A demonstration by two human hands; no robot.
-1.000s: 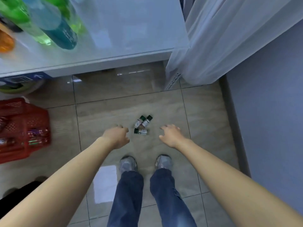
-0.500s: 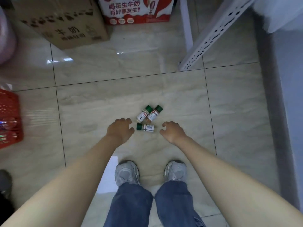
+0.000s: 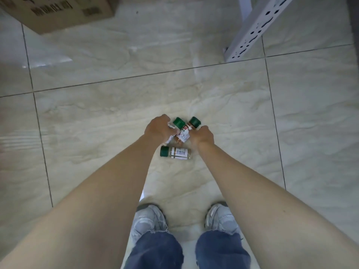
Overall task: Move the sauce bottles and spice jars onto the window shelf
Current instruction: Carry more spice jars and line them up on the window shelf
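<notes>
Three small spice jars with green caps lie on the tiled floor in front of my feet. My left hand (image 3: 158,129) is closed around the left jar (image 3: 178,123), whose cap sticks out past my fingers. My right hand (image 3: 202,135) is closed on the brown-filled jar (image 3: 187,131) beside it. The third jar (image 3: 175,152) lies on its side just below both hands, cap to the left, untouched. The window shelf is out of view.
A cardboard box (image 3: 62,10) stands on the floor at the top left. A white perforated rack leg (image 3: 250,33) slants down at the top right. My two grey shoes (image 3: 148,224) stand at the bottom of the view.
The view has dropped closer to the floor. Both hands moved forward from beside the jars and closed on the two upper jars; the red crate has left the view.
</notes>
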